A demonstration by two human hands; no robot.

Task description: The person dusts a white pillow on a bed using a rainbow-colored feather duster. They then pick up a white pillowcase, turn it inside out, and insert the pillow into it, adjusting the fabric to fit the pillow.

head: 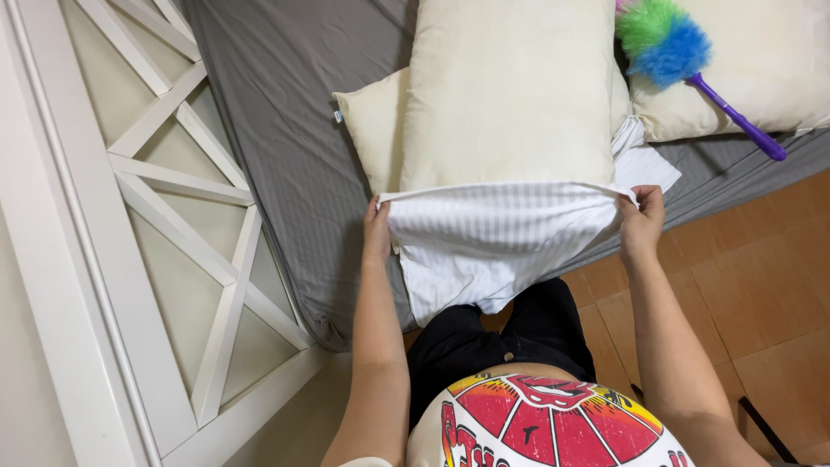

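A cream pillow (510,95) lies on the grey bed sheet (285,130), its near end at the mouth of a white striped pillowcase (493,238). My left hand (377,227) grips the left corner of the pillowcase opening. Pinching the right corner is my right hand (641,218). The case is stretched wide between both hands and its loose end hangs down over the bed edge. A second cream pillow (372,130) lies under the first one and sticks out to the left.
Another cream pillow (761,69) lies at the top right with a green and blue feather duster (683,52) with a purple handle across it. A white lattice headboard (173,225) stands on the left. Brown floor tiles (752,285) are on the right.
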